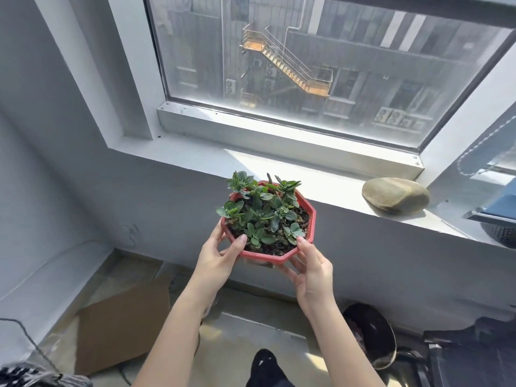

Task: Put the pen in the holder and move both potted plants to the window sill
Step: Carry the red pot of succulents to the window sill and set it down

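Note:
A red octagonal pot (305,208) filled with dark soil and small green succulents is held in the air at the front edge of the white window sill (212,160). My left hand (220,255) grips the pot's near left rim, thumb on top. My right hand (312,266) grips the near right rim and cups the underside. The pot is upright, its far edge overlapping the sill's edge; whether it touches the sill I cannot tell. No pen, holder or second plant is in view.
A large smooth stone (395,195) lies on the sill to the right of the pot. Below, on the floor, are a sheet of cardboard (122,328), a dark round bin (371,333) and black items at the right (472,353).

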Motion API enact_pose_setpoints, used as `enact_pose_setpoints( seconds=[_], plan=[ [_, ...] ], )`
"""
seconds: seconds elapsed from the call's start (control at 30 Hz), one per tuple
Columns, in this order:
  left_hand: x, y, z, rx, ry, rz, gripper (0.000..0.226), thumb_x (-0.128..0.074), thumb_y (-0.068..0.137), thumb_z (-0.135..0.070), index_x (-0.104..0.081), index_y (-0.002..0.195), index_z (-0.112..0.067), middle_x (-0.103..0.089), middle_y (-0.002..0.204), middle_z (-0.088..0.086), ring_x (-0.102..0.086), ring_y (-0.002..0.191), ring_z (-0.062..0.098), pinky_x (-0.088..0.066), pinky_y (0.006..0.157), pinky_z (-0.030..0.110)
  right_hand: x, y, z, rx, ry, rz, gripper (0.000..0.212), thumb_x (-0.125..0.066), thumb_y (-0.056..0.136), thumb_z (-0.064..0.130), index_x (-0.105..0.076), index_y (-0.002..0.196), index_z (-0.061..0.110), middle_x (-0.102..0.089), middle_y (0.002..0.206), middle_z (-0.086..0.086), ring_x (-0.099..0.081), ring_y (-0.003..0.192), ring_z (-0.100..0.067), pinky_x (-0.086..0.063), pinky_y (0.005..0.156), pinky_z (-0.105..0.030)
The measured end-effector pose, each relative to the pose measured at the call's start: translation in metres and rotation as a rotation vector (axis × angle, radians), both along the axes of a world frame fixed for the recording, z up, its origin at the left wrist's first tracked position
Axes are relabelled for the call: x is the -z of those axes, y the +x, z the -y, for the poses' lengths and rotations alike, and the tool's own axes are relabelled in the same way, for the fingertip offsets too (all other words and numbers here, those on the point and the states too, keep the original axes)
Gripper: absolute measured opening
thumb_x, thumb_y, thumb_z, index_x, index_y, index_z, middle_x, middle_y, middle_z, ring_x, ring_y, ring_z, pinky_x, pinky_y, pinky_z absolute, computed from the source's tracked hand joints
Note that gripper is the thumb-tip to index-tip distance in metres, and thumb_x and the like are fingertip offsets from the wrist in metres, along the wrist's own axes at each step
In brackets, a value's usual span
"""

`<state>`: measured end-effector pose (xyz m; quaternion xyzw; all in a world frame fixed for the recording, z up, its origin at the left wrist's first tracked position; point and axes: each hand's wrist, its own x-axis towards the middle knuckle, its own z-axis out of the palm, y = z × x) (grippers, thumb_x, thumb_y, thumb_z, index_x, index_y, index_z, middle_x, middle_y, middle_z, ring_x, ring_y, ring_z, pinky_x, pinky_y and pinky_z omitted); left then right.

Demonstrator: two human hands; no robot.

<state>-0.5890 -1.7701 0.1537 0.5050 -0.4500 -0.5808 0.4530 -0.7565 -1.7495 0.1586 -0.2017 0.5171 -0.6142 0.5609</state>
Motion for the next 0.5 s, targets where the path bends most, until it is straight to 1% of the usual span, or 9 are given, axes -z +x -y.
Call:
enact_pose_setpoints(
  seconds=[0.1, 0.27, 0.4, 0.5],
  plan=[
    [-0.004, -0.006, 0.023, -0.016, -0.005, 0.020, 0.066, -0.068, 0.073, -0.053, -0.046, 0.134, -0.038, -0.057, 0.133, -0.004, -0.062, 0.112, 0.011, -0.044, 0.105, 0.043, -0.003, -0.006, 0.025, 0.001, -0.002, 0.002, 0.013, -0.061, 0.087, 0.019, -0.071, 0.092, 0.014, -0.072, 0.094, -0.009, -0.067, 0.094, -0.028, -0.060, 0.068, -0.039],
    [-0.010, -0.021, 0.068, -0.028, 0.000, 0.033, 0.067, -0.067, 0.068, -0.059, -0.048, 0.130, -0.041, -0.060, 0.129, -0.007, -0.057, 0.119, 0.014, -0.042, 0.106, 0.044, -0.008, -0.021, 0.071, -0.008, -0.016, 0.000, 0.014, -0.059, 0.088, 0.019, -0.070, 0.095, 0.015, -0.073, 0.097, -0.007, -0.068, 0.093, -0.025, -0.059, 0.067, -0.037],
    [-0.012, -0.032, 0.101, -0.031, -0.019, 0.044, 0.058, -0.065, 0.071, -0.057, -0.051, 0.125, -0.043, -0.061, 0.127, -0.008, -0.057, 0.120, 0.014, -0.042, 0.106, 0.046, -0.010, -0.032, 0.105, -0.032, -0.032, -0.031, 0.016, -0.059, 0.089, 0.021, -0.070, 0.098, 0.015, -0.072, 0.103, -0.008, -0.068, 0.096, -0.024, -0.059, 0.070, -0.037],
    [-0.013, -0.038, 0.121, -0.027, -0.041, 0.043, 0.044, -0.063, 0.079, -0.046, -0.054, 0.122, -0.043, -0.064, 0.122, -0.008, -0.059, 0.117, 0.013, -0.044, 0.105, 0.044, -0.009, -0.037, 0.125, -0.035, -0.024, -0.031, 0.015, -0.059, 0.089, 0.021, -0.069, 0.098, 0.017, -0.071, 0.106, -0.008, -0.067, 0.100, -0.025, -0.059, 0.077, -0.041]
  ],
)
